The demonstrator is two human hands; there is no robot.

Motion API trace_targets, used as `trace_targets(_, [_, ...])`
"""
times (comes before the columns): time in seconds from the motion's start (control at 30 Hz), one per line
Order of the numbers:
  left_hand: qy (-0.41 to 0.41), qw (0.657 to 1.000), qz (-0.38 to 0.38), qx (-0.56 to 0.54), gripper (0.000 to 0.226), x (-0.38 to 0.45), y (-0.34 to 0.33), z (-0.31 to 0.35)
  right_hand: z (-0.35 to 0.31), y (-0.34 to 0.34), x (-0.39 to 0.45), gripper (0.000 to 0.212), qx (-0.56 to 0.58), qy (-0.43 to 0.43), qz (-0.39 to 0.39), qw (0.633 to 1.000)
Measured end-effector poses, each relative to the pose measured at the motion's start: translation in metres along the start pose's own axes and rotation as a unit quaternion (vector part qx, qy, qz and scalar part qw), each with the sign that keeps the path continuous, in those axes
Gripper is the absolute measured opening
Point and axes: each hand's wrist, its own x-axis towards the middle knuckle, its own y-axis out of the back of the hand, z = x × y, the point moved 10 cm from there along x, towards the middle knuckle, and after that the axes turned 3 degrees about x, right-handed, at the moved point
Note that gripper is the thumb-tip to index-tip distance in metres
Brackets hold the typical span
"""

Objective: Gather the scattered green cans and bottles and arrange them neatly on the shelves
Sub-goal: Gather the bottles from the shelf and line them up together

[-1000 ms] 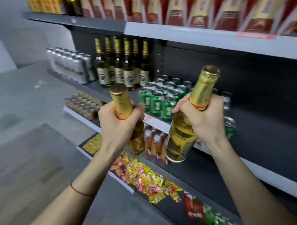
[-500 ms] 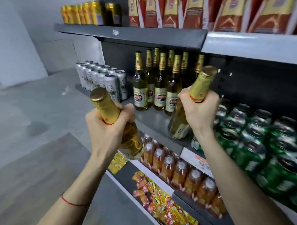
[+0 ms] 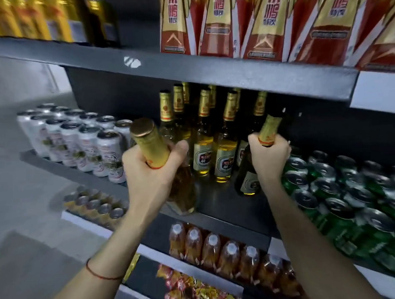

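My left hand grips the gold-foiled neck of a glass bottle, tilted, its base at the front edge of the dark middle shelf. My right hand holds a second gold-necked bottle by the neck, nearly upright, its base on the shelf right of a standing row of like bottles. Green cans fill the shelf to the right of my right arm.
White cans stand left of the bottles. Red-and-gold cartons and yellow cans line the upper shelf. Below are small gold-topped cans, amber plastic bottles and snack packets. Grey floor lies at the left.
The view has closed in on the shelf. Both hands have carried their bottles forward; the right bottle has come down beside the standing row, the left one to the shelf's front edge.
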Motion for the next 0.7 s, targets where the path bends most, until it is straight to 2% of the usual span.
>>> trace_targets(0.2, [0.018, 0.997, -0.077, -0.027, 0.034, 0.032, -0.028, -0.043, 0.007, -0.023, 0.016, 0.041, -0.047, -0.056, 0.009, 0.997])
trace_targets(0.43, [0.027, 0.992, -0.121, -0.013, 0.063, 0.057, -0.061, -0.077, 0.001, -0.047, 0.037, 0.037, -0.062, 0.012, 0.015, 0.998])
trace_targets(0.7, [0.058, 0.987, -0.148, 0.015, 0.061, 0.065, -0.094, -0.098, -0.006, -0.050, 0.042, 0.023, -0.106, 0.047, 0.019, 0.993])
